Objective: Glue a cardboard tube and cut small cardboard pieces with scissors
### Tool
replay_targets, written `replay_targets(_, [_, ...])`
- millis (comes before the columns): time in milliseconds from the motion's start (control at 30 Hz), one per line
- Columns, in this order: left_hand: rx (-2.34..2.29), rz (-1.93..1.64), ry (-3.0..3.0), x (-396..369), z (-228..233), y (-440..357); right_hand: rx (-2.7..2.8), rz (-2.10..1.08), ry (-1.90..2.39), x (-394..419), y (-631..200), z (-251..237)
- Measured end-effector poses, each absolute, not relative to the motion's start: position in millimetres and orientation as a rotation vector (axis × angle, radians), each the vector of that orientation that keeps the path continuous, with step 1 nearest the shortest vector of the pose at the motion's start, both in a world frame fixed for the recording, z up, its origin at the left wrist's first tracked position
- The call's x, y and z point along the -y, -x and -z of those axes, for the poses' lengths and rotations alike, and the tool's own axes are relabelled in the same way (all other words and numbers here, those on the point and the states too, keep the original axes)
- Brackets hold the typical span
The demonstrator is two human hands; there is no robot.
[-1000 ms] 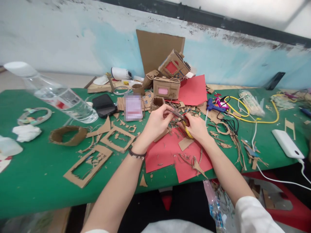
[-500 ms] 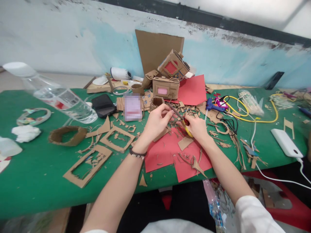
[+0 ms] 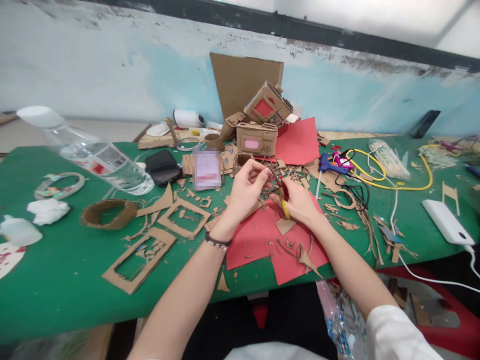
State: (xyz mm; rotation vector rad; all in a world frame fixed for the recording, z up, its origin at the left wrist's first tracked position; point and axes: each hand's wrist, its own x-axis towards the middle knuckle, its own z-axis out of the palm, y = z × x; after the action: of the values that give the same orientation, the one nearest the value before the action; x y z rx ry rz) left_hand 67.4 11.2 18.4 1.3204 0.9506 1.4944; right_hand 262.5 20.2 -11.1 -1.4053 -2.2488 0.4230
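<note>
Scissors with yellow and red handles (image 3: 284, 202) sit in my right hand (image 3: 298, 201), which is closed round them. Their blades point up and away, toward the fingers of my left hand (image 3: 248, 189). Those fingers are pinched together; what they hold is too small and too covered to make out, though brown scraps lie about it. Both hands are above red paper sheets (image 3: 255, 237) strewn with cardboard bits. A small cardboard piece (image 3: 285, 226) rests on the paper below the scissors. Just beyond the hands stands a cardboard camera model (image 3: 257, 140).
A water bottle (image 3: 108, 162) leans at the left, near a cardboard ring (image 3: 108, 214) and cut frames (image 3: 139, 260). On the right are a blue glue gun (image 3: 332, 164), a yellow cable (image 3: 410, 186) and a white power bank (image 3: 446, 222). Another cardboard model (image 3: 268, 104) is behind.
The scissors have turned in my right hand, their handles now pointing more toward me. My left hand stays pinched close to the blades. The whole view has shifted slightly.
</note>
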Motion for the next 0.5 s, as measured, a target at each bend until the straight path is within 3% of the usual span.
replay_targets(500, [-0.884, -1.655, -1.07, -11, -5, -90, 2.248, -0.46, 1.443, -18, -256, 12])
